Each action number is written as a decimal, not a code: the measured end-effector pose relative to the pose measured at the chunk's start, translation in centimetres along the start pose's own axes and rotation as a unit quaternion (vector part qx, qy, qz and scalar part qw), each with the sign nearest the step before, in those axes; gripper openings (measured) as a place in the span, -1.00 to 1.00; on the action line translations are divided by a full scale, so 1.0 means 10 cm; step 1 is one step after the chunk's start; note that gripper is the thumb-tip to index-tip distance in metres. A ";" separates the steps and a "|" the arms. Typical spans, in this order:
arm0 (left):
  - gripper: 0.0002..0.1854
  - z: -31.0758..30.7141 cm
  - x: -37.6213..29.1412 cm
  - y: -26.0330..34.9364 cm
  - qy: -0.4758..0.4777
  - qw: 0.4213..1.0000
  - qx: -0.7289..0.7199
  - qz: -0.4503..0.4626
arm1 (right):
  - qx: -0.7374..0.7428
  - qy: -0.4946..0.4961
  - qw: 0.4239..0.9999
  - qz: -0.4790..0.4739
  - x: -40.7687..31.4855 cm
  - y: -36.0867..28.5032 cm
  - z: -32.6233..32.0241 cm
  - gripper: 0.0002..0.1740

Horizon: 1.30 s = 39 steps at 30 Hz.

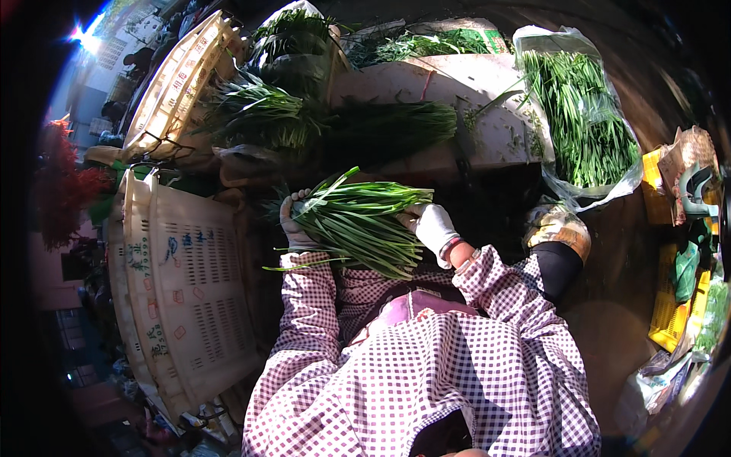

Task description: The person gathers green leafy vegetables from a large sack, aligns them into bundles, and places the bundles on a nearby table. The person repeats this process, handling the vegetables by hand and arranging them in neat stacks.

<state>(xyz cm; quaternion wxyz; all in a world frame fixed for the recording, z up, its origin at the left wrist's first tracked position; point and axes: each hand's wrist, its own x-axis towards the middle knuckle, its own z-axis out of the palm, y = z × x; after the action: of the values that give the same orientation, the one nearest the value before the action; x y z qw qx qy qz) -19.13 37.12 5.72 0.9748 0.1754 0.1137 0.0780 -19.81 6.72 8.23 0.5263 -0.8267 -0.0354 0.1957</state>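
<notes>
Before my chest lies a loose bunch of long green leaves, probably Chinese chives (365,223), held sideways between my hands. My left hand (296,221), in a light glove, grips the bunch at its left end, with the fingers partly hidden behind the leaves. At the right end, my right hand (429,225), in a white glove, has its fingers closed on the leaf or stem ends. Beyond them a darker bunch of greens (400,128) rests in shadow on a pale work surface (491,123) strewn with small scraps.
White plastic crates (200,274) stand on the left, with another crate (177,85) beyond. More greens (262,105) are piled at the upper left. A plastic-lined container of cut greens (582,120) is at the upper right. Yellow crates (671,303) line the far right.
</notes>
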 end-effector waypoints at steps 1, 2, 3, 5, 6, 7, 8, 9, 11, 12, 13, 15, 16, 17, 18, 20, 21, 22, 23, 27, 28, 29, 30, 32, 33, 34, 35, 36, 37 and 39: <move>-0.89 0.01 0.00 0.00 0.000 1.000 -0.004 -0.001 | -0.049 0.011 0.998 -0.036 -0.01 0.00 0.00 -0.68; -0.89 0.01 0.00 0.00 0.003 1.000 0.001 -0.004 | -0.076 0.029 0.995 -0.053 -0.02 0.00 0.00 -0.69; -0.89 0.02 0.00 0.00 0.008 1.000 0.005 -0.005 | -0.100 0.027 0.993 -0.064 -0.04 0.00 0.02 -0.70; -0.89 0.01 0.01 0.00 0.011 1.000 0.008 -0.008 | -0.185 0.023 0.981 -0.048 -0.02 0.01 0.03 -0.70; -0.89 0.01 0.01 0.00 0.010 1.000 0.008 -0.011 | -0.218 0.029 0.974 -0.045 -0.02 0.03 0.03 -0.70; -0.89 0.00 0.01 0.00 -0.001 1.000 0.006 -0.013 | -0.231 0.024 0.971 -0.048 0.00 0.07 0.02 -0.71; -0.89 -0.01 0.02 0.00 -0.009 1.000 0.014 -0.003 | -0.240 0.031 0.969 -0.051 0.00 0.13 0.02 -0.72; -0.89 -0.02 0.02 0.00 -0.009 1.000 0.014 -0.005 | -0.245 0.037 0.967 -0.060 0.01 0.20 -0.02 -0.72; -0.88 -0.04 0.03 0.00 -0.010 1.000 0.008 -0.005 | -0.274 0.077 0.954 -0.094 0.00 0.38 -0.13 -0.76; -0.88 -0.05 0.03 0.01 0.001 1.000 0.005 -0.007 | -0.330 0.061 0.939 -0.076 -0.02 0.49 -0.25 -0.78; -0.89 -0.07 0.03 0.02 -0.005 1.000 0.007 -0.007 | -0.371 0.051 0.923 -0.091 -0.06 0.60 -0.40 -0.80; -0.90 -0.12 0.02 0.03 -0.019 1.000 0.005 0.000 | -0.573 -0.078 0.811 0.087 -0.11 0.74 -0.65 -0.81; -0.90 -0.15 0.02 0.04 -0.025 1.000 0.003 -0.003 | -0.593 -0.094 0.793 0.099 -0.20 0.77 -0.72 -0.80; -0.89 -0.18 0.03 0.04 -0.029 1.000 0.007 0.000 | -0.618 -0.129 0.761 0.148 -0.30 0.78 -0.77 -0.79; -0.89 -0.22 0.02 0.04 -0.030 0.999 0.014 0.009 | -0.600 -0.094 0.792 0.059 -0.48 0.75 -0.73 -0.71; -0.87 -0.30 0.02 0.03 0.005 0.999 0.011 0.032 | -0.289 -0.079 0.953 -0.053 -0.67 0.63 -0.58 -0.53; -0.87 -0.33 0.03 0.03 -0.027 0.999 0.011 0.018 | -0.048 -0.101 0.993 -0.025 -0.75 0.54 -0.43 -0.56; -0.87 -0.37 0.03 0.03 -0.037 0.999 0.004 0.017 | 0.063 -0.136 0.988 0.026 -0.76 0.45 -0.30 -0.61; -0.87 -0.39 0.04 0.03 -0.047 0.999 -0.001 0.017 | 0.193 -0.161 0.965 0.073 -0.75 0.37 -0.20 -0.66; -0.86 -0.40 0.06 0.03 0.047 0.997 0.027 0.062 | 0.360 -0.162 0.908 0.141 -0.74 0.24 0.01 -0.66; -0.86 -0.39 0.05 0.02 0.015 0.998 0.002 0.054 | 0.365 -0.154 0.907 0.142 -0.74 0.25 0.02 -0.67; -0.85 -0.37 0.05 0.02 -0.010 0.999 0.000 0.043 | 0.371 -0.146 0.907 0.136 -0.73 0.28 0.02 -0.67; -0.84 -0.35 0.04 0.00 0.000 0.999 -0.003 0.048 | 0.388 -0.146 0.904 0.105 -0.74 0.33 -0.01 -0.68; -0.83 -0.31 0.01 -0.01 0.012 0.998 -0.016 0.051 | 0.315 -0.129 0.936 0.092 -0.73 0.46 -0.11 -0.78; -0.83 -0.30 0.00 0.00 0.029 0.998 0.007 0.056 | 0.289 -0.129 0.947 0.051 -0.72 0.54 -0.19 -0.81; -0.83 -0.28 0.00 0.00 0.036 0.998 0.016 0.053 | 0.225 -0.101 0.968 0.051 -0.70 0.63 -0.32 -0.86; -0.83 -0.27 0.00 0.00 0.027 0.999 0.005 0.044 | 0.112 -0.106 0.987 0.051 -0.66 0.73 -0.51 -0.88; -0.83 -0.27 0.00 0.00 0.036 0.998 0.019 0.045 | -0.020 -0.100 0.990 0.102 -0.63 0.82 -0.68 -0.90; -0.83 -0.27 0.01 0.01 0.030 0.999 0.015 0.039 | -0.264 -0.052 0.954 0.130 -0.62 0.89 -0.83 -0.87; -0.85 -0.27 0.03 0.01 0.014 0.999 0.007 0.032 | -0.620 0.031 0.775 0.118 -0.59 0.91 -0.95 -0.82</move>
<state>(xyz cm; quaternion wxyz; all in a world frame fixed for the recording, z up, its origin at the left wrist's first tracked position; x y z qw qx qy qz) -19.52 38.11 3.23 0.9688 0.1846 0.1226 0.1110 -23.13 -7.02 5.35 -0.1270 -0.9773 -0.0354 0.1660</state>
